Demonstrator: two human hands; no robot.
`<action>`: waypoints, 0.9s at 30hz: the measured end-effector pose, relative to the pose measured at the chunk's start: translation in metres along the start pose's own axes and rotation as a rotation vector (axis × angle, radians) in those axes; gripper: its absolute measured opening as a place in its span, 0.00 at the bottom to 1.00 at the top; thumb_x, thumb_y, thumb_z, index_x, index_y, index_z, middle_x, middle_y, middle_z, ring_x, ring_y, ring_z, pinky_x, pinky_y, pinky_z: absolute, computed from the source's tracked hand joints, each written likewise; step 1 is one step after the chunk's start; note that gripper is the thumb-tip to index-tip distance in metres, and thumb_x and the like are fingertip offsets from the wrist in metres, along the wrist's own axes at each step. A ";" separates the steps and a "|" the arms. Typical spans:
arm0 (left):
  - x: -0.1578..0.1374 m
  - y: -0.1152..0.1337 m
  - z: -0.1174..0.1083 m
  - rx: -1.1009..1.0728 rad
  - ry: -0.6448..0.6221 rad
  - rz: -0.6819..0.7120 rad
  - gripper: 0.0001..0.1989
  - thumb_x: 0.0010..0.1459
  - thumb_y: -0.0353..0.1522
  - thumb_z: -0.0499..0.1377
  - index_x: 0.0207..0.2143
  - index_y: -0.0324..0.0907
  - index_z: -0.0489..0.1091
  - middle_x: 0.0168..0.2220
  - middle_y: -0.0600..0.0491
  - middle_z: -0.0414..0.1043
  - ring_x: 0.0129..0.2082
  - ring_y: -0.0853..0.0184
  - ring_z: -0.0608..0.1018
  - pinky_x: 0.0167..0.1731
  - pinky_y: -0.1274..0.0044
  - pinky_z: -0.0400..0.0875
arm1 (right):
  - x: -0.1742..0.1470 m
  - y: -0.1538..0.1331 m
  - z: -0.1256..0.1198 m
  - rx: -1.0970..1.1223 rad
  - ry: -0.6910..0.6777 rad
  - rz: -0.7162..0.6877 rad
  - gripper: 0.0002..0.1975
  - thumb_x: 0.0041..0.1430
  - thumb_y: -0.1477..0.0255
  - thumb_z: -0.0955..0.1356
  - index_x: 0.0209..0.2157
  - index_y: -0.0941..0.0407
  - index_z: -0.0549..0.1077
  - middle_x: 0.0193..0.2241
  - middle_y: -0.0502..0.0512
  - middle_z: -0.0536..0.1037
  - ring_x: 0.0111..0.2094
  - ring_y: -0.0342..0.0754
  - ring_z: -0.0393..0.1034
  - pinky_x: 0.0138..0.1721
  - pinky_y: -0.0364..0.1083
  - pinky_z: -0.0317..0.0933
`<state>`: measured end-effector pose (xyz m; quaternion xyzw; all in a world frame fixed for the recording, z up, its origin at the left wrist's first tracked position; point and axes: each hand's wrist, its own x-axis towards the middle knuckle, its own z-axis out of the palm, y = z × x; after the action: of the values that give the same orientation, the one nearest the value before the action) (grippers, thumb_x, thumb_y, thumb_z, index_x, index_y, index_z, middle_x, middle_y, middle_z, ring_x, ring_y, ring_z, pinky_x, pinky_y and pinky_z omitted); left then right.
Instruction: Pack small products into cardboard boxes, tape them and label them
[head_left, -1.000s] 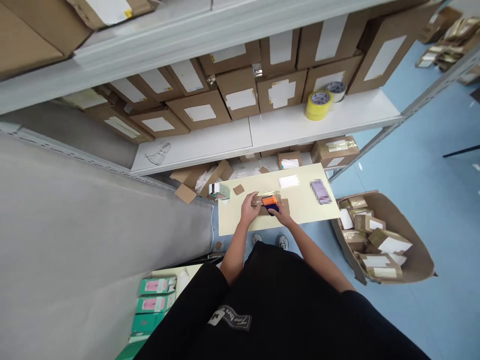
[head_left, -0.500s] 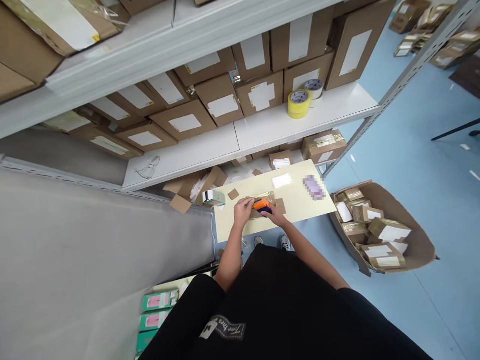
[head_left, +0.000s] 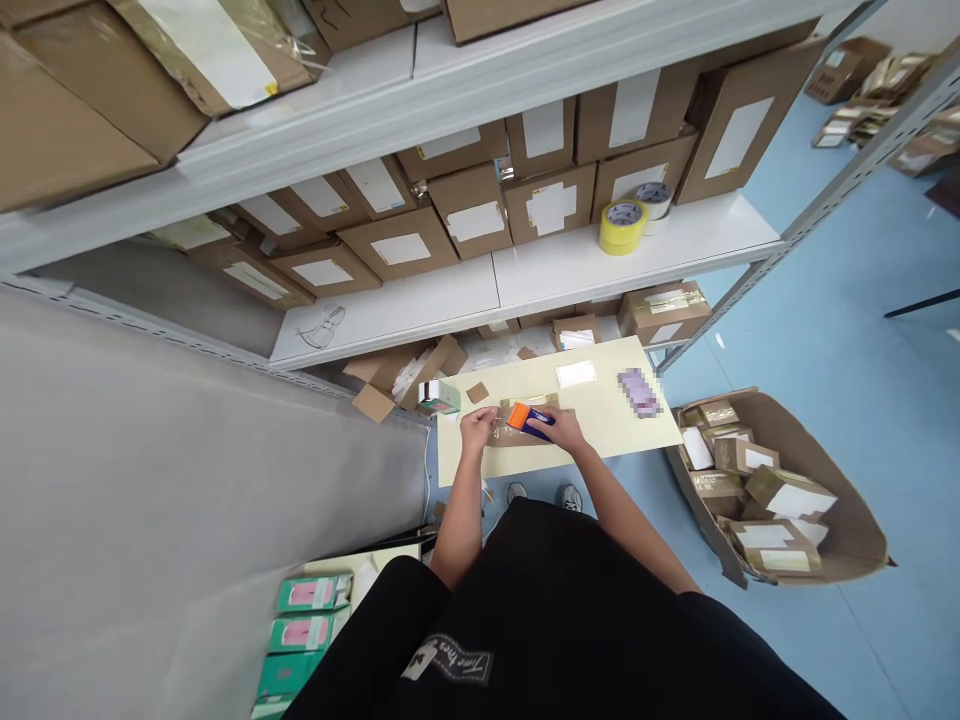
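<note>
Carton (head_left: 500,434) lies on the table (head_left: 615,430); orange-blue tool (head_left: 523,416) over it.
Right hand (head_left: 564,430) wraps the tool's blue end, contact with carton unclear; left hand (head_left: 477,430), fingers pinched narrow at the carton's left end, cannot tell whether on anything. Judged risk: carton could skid or twist if the tool presses without bracing from the left hand. Green box (head_left: 444,398), beyond that end, could topple if knocked.

Bright, even light, soft shadows, wide-angle stretching toward the edges, coarse pixels over a purple item (head_left: 639,392).
</note>
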<state>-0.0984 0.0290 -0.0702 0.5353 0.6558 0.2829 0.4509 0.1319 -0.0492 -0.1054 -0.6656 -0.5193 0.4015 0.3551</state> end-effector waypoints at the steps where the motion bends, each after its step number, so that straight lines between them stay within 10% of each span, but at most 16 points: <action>1: 0.000 -0.004 0.001 -0.024 0.012 -0.020 0.14 0.59 0.39 0.64 0.40 0.40 0.85 0.34 0.48 0.84 0.34 0.61 0.82 0.36 0.71 0.78 | 0.002 -0.004 0.000 -0.036 0.007 -0.001 0.25 0.58 0.43 0.72 0.40 0.49 0.85 0.34 0.55 0.84 0.38 0.56 0.78 0.42 0.51 0.69; 14: 0.001 -0.056 -0.025 -0.170 0.206 -0.155 0.14 0.55 0.39 0.64 0.36 0.38 0.84 0.29 0.48 0.81 0.29 0.66 0.78 0.34 0.72 0.76 | 0.002 0.006 -0.021 -0.395 -0.018 0.060 0.28 0.53 0.38 0.71 0.31 0.49 0.84 0.29 0.55 0.84 0.33 0.53 0.78 0.30 0.45 0.60; 27: 0.014 -0.098 0.001 -0.071 0.188 -0.240 0.15 0.50 0.41 0.66 0.32 0.38 0.81 0.28 0.46 0.80 0.29 0.63 0.80 0.33 0.71 0.77 | 0.005 0.000 -0.003 -0.515 -0.061 0.085 0.29 0.54 0.38 0.71 0.32 0.51 0.84 0.31 0.59 0.84 0.36 0.57 0.78 0.34 0.46 0.63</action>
<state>-0.1417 0.0164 -0.1583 0.4081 0.7440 0.2986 0.4367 0.1353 -0.0440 -0.1049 -0.7430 -0.5864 0.2904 0.1409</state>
